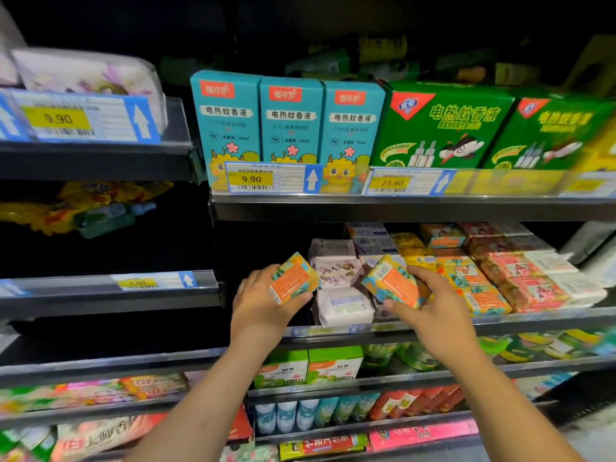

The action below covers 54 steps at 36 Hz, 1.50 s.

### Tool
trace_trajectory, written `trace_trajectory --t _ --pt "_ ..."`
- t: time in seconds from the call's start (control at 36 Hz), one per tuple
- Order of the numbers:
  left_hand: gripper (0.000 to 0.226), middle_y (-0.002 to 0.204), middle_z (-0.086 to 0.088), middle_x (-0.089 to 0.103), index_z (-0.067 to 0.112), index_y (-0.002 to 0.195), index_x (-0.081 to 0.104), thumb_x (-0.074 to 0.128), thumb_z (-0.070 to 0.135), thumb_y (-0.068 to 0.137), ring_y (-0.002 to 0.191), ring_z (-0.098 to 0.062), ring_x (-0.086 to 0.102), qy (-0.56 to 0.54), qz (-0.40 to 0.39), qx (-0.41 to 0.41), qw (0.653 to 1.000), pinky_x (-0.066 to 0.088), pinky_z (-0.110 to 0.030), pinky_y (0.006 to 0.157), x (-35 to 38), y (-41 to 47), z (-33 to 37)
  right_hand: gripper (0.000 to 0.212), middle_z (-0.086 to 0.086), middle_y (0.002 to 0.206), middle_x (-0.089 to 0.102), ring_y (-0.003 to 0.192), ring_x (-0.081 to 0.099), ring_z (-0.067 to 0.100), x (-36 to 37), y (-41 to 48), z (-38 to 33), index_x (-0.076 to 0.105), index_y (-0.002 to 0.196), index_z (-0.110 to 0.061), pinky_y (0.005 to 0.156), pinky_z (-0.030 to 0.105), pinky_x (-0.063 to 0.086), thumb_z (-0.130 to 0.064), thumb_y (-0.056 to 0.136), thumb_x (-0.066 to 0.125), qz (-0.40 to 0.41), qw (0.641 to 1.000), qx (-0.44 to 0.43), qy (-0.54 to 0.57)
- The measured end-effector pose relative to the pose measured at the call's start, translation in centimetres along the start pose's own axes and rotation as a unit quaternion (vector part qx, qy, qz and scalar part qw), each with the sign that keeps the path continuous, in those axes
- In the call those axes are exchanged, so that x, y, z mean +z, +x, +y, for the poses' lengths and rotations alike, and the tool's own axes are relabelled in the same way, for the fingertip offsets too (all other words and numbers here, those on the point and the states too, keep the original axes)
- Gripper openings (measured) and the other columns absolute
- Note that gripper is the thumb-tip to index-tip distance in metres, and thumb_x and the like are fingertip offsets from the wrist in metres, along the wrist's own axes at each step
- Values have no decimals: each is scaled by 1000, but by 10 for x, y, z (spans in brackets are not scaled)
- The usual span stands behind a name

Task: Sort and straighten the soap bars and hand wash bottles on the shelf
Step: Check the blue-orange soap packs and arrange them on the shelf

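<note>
My left hand [258, 303] grips an orange and yellow soap bar [293, 278] above the dark left end of the soap shelf [500, 323]. My right hand [436, 306] holds a second soap bar of the same kind [393, 281], tilted, just left of the orange soap row [473, 285]. Between the two hands lie white and purple wrapped soap bars [340, 285] in a loose stack. Pink and red soap bars [520, 278] and white ones [573, 281] fill the shelf's right side.
The shelf above carries teal boxes [290, 121] and green boxes [443, 128] behind price tags [253, 178]. Below are green and white boxes [310, 365], small bottles [293, 415] and packets. Dark shelves stand to the left.
</note>
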<state>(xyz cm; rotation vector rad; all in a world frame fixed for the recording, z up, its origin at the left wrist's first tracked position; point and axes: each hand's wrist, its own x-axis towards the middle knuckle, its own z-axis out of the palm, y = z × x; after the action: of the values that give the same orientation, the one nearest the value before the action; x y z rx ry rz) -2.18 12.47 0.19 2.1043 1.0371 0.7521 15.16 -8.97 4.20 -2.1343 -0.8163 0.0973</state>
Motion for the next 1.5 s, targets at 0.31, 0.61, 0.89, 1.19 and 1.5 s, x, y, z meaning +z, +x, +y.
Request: trace_trajectory --t 0.31,0.61,0.89,1.19,1.5 --pt "58 107 20 57 54 101 53 89 55 56 101 -9 62 -136 -62 81 985 55 -42 90 37 -22 66 70 -26 117 50 113 54 13 -60 2 57 55 135 -30 102 57 42 -37 74 87 21 997 -39 -57" --pt "60 97 16 66 38 102 57 96 27 57 77 11 63 -151 -72 15 986 49 -7 61 118 -22 134 73 -2 123 62 108 59 19 -120 64 125 59 133 -21 93 38 48 -33 69 91 -1 997 -4 -79" --pt "60 86 33 56 42 106 55 91 50 59 82 6 63 -28 -77 31 996 54 -17 74 170 -30 169 76 7 99 75 94 69 30 -138 148 155 73 109 -21 81 40 54 -81 64 71 -78 987 -13 -143" --pt "63 97 31 49 36 103 56 92 54 54 93 31 44 2 -28 77 997 33 4 78 187 -41 198 75 12 127 64 118 59 34 -125 195 165 57 130 -17 96 36 43 -65 76 75 -208 960 -107 -154" --pt "66 99 11 65 30 106 69 81 69 54 94 -12 63 -30 -16 94 995 54 -42 84 210 -17 199 49 -4 150 46 141 28 30 -131 202 171 58 130 -38 112 58 19 -11 89 62 -183 913 -199 -307"
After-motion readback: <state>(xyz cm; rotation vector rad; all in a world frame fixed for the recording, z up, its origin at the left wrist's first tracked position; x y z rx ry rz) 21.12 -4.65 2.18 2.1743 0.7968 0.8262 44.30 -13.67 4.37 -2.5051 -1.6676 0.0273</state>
